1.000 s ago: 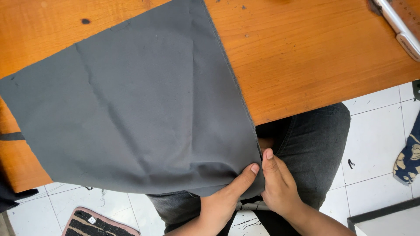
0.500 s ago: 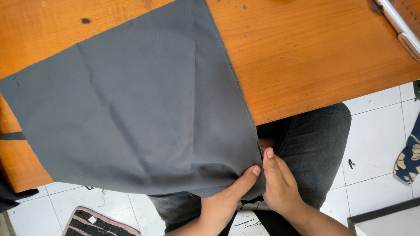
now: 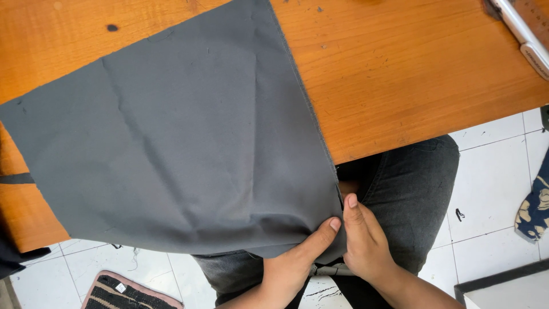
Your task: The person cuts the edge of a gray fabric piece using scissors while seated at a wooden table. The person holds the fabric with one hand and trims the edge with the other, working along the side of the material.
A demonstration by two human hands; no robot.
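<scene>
A large dark grey piece of fabric [image 3: 177, 149] lies spread over a wooden table [image 3: 412, 74] and hangs off its near edge over my lap. My left hand [image 3: 297, 260] pinches the fabric's lower right corner with the thumb on top. My right hand [image 3: 363, 240] grips the same corner from the right, fingers closed along the fabric's edge. Both hands sit close together, touching, just above my dark jeans [image 3: 417, 189].
A white and grey tool [image 3: 523, 34] lies at the table's far right corner. White floor tiles [image 3: 492, 189] show below, with a striped mat [image 3: 131, 293] at lower left and a patterned cloth [image 3: 534, 209] at right. A dark strap [image 3: 16, 178] lies at the left edge.
</scene>
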